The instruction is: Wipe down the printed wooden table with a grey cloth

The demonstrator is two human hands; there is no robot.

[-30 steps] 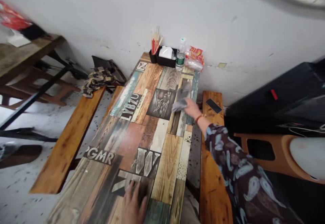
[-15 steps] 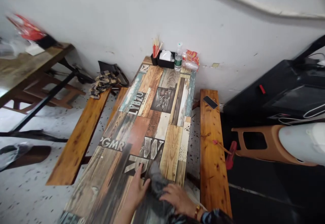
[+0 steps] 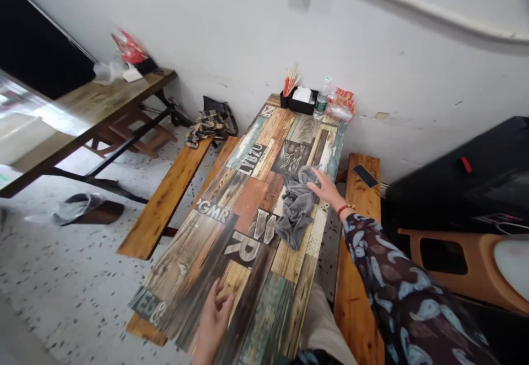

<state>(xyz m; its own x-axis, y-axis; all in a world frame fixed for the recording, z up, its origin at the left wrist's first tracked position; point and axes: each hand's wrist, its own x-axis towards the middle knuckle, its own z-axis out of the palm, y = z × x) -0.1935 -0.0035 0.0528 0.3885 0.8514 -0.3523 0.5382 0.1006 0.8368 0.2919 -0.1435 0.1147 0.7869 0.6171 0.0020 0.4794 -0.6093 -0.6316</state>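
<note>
Cloth (image 3: 296, 208), pinned under the right hand's (image 3: 328, 188) flat, spread fingers, could bunch and slide off the surface (image 3: 231, 227) edge beside it.

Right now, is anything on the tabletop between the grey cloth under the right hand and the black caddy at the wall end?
Nothing visible does. The right hand rests on the grey cloth, and the table shows bare patterned boards from there up to the black caddy and water bottle. The left hand rests at the near end.
</note>
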